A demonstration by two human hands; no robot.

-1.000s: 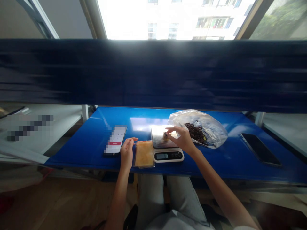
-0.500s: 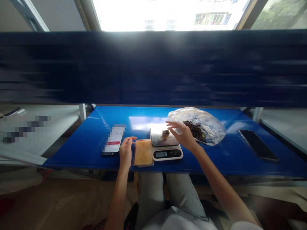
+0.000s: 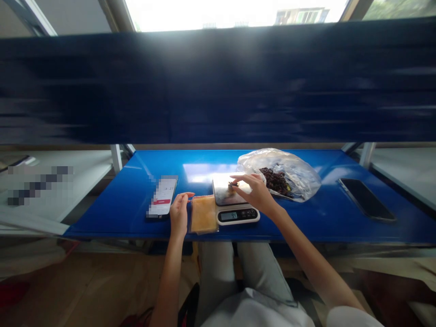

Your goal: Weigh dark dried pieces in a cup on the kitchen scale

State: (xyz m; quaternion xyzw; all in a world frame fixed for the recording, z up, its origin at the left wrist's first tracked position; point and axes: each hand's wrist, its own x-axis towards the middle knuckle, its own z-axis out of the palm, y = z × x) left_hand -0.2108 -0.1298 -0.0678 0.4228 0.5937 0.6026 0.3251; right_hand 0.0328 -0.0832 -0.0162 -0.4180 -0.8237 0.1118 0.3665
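Note:
My right hand [image 3: 254, 193] is over the steel plate of a white kitchen scale [image 3: 221, 196], thumb and fingertips closing on a small dark dried piece [image 3: 233, 183]. Just beneath it a small tan bundle [image 3: 231, 191] stands on the plate, partly hidden by the hand. The scale's display [image 3: 229, 216] shows digits resembling 94. Left of the scale lies a flat clear packet of yellowish sheets [image 3: 203, 215]. Beside that packet rests my left hand [image 3: 179, 212], its fingers loosely bent and apart, with nothing visible in them.
Behind my right hand lies a clear plastic bag [image 3: 303, 177] holding dark dried pieces [image 3: 275, 181]. A lit phone [image 3: 163, 195] is at the left, and a dark phone [image 3: 366, 200] at the right. A blue shelf panel [image 3: 218, 86] spans above the blue table [image 3: 112, 200].
My right hand has moved slightly left and down, and its fingertips have closed in on the dark piece atop the tan bundle. My left hand stays beside the packet. The view has tilted a little.

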